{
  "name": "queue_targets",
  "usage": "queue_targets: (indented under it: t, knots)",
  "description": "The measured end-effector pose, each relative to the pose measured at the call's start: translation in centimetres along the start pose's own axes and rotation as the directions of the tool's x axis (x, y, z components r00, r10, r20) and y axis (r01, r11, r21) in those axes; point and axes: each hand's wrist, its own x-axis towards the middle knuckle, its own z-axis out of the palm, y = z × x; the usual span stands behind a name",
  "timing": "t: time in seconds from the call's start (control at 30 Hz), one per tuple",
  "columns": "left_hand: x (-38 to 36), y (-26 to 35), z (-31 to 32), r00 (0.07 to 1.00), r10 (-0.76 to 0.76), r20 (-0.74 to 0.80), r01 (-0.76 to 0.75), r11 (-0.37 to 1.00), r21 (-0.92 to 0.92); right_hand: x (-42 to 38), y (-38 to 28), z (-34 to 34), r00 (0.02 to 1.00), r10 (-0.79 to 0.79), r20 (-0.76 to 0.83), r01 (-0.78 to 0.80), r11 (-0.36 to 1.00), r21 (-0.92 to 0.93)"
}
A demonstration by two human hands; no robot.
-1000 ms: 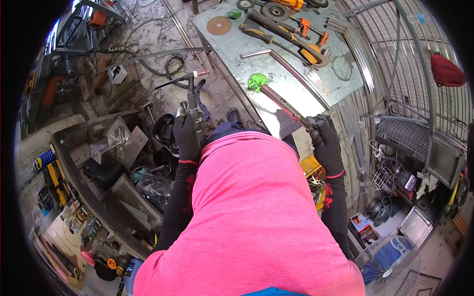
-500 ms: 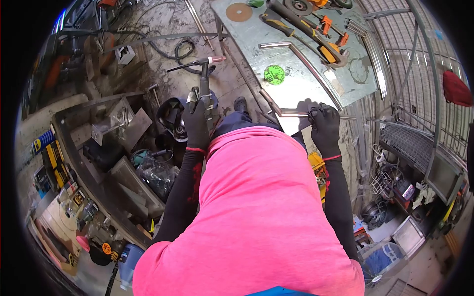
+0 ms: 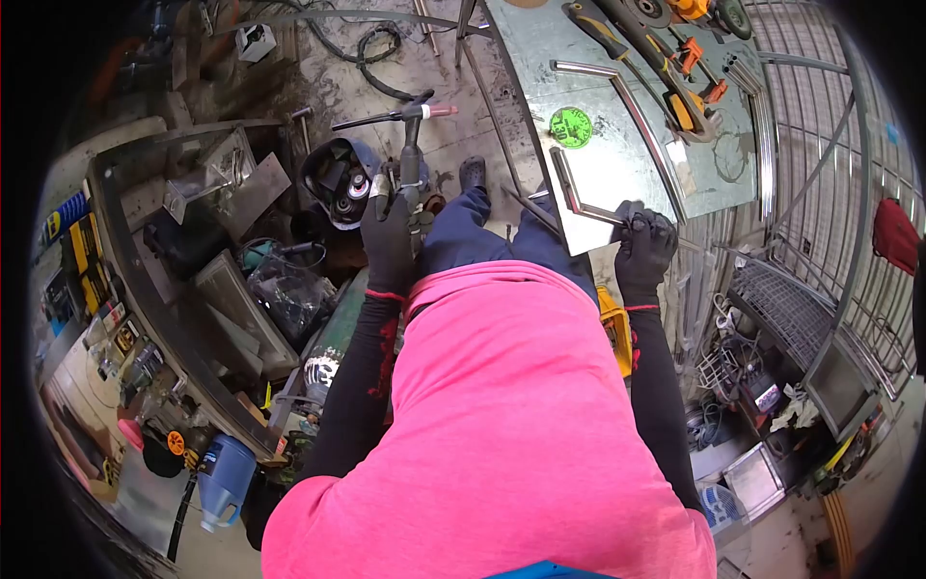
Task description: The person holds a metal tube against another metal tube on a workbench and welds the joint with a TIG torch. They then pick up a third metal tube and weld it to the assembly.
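Note:
My left hand (image 3: 388, 236), in a black glove, is closed around the handle of a TIG welding torch (image 3: 411, 154). The torch stands upright, its pink cup pointing right and its long black back cap left. On the right, my gloved right hand (image 3: 644, 243) grips an L-shaped metal tube (image 3: 565, 179) near the table's corner. One arm of that tube runs up over the bright steel tabletop (image 3: 526, 72); the other leads into my fingers, which partly hide it. Just above it lies a round green tag (image 3: 570, 127).
A longer bent tube (image 3: 641, 130), a hammer (image 3: 598, 34) and orange clamps (image 3: 690, 56) lie on the table. A welding helmet (image 3: 340, 183) holding cans sits on the floor by my left hand. Left is a metal bin (image 3: 145, 318) of scraps; a torch cable (image 3: 367, 63) crosses the floor.
The view has shifted, so the table sits farther right. The L-shaped tube has turned, its free arm now pointing more steeply up. Both hands keep their grips.

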Motion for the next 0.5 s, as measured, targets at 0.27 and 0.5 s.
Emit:
queue_targets:
  t: [0.27,0.5]
  knots:
    - [-0.5,1.1,0.2,0.969,-0.247,-0.015,0.225,0.906,-0.358,1.3,0.7,-1.4,0.995,-0.072,0.074,0.067,0.995,0.068]
    - [0.3,-1.0,-1.9,0.920,0.369,0.131,-0.386,0.794,0.470,1.4,0.1,-4.1,0.989,0.139,-0.050,-0.129,0.977,0.171]
